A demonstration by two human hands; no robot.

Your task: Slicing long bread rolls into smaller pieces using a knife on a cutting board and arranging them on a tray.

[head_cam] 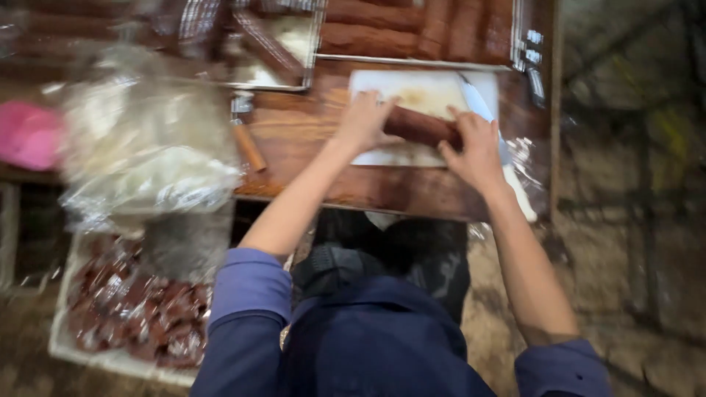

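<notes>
I see my left hand (362,120) laid over the near end of a long brown sausage (419,126), fingers curled down on it, so that grip is clenched on the sausage. My right hand (474,151) presses on the other end; its grip wraps a knife (478,106) whose pale blade runs up and away from the knuckles, though the blur makes me unsure how the handle sits in the palm. The sausage lies flat between both grips, on a white board (430,92) that rests on the wooden worktop (294,132).

Just left of the left grip, a wooden-handled tool (246,143) lies on the worktop. Further left of it sits a heap of clear plastic bags (140,147), and beyond that something pink (29,136). Straight ahead of both grips is a metal tray (412,62) holding more brown sausages (368,37); another tray (309,81) stands ahead and left. Below the left arm, off the worktop, a white crate (110,360) holds wrapped brown pieces (140,309).
</notes>
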